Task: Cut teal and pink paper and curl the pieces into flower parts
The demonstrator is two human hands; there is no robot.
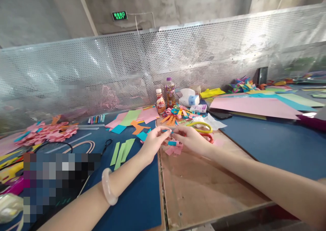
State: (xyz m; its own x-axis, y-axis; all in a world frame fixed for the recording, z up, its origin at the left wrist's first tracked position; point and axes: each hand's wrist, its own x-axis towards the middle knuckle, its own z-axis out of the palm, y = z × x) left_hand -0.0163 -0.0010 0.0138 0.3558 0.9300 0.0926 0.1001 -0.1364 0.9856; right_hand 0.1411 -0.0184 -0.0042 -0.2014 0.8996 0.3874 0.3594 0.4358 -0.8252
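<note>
My left hand (154,141) and my right hand (189,138) meet above the seam between the blue mat and the wooden board. The fingertips of both pinch a small blue paper piece (167,132), mostly hidden by the fingers. Just under them lie pink paper scraps (174,150) and a bit of blue paper. Scissors with yellow (203,124) and red handles rest behind my right hand. Green paper strips (122,153) lie left of my left hand, on the mat (139,190).
Two bottles (160,102) and a tissue pack (188,98) stand at the back. Pink paper flowers (48,132) are piled at left, above a black item partly blurred out. Large pink sheets (252,106) lie at right. A perforated metal screen (107,64) borders the table.
</note>
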